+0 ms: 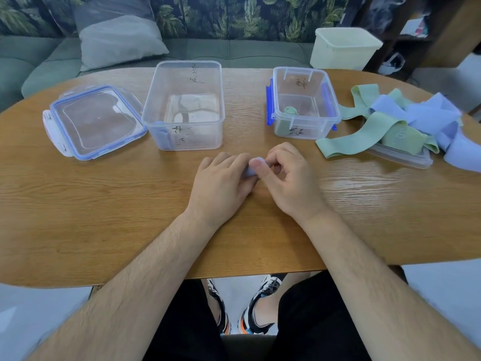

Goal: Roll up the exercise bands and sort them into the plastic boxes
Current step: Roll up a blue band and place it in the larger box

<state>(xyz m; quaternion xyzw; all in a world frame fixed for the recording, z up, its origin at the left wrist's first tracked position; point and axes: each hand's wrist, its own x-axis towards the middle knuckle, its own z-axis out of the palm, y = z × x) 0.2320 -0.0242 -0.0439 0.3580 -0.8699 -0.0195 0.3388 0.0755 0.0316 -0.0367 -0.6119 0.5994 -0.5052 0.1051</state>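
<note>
Both hands meet at the middle of the wooden table (104, 204) on a small rolled blue band (253, 168). My left hand (223, 183) curls over its left side and my right hand (289, 178) pinches its right end; most of the roll is hidden by fingers. Behind them stands a large clear box (184, 105) with a rolled blue band (164, 138) in its near left corner. To the right, a smaller clear box (304, 102) with blue clips holds a rolled green band (291, 110). A tangle of loose green and blue bands (406, 121) lies at the right.
A blue-rimmed clear lid (96, 121) lies left of the large box. Another clear lid (406, 156) sits under the band pile. A cream tub (343, 48) stands on the sofa beyond the table. My legs and shoes show under the near table edge.
</note>
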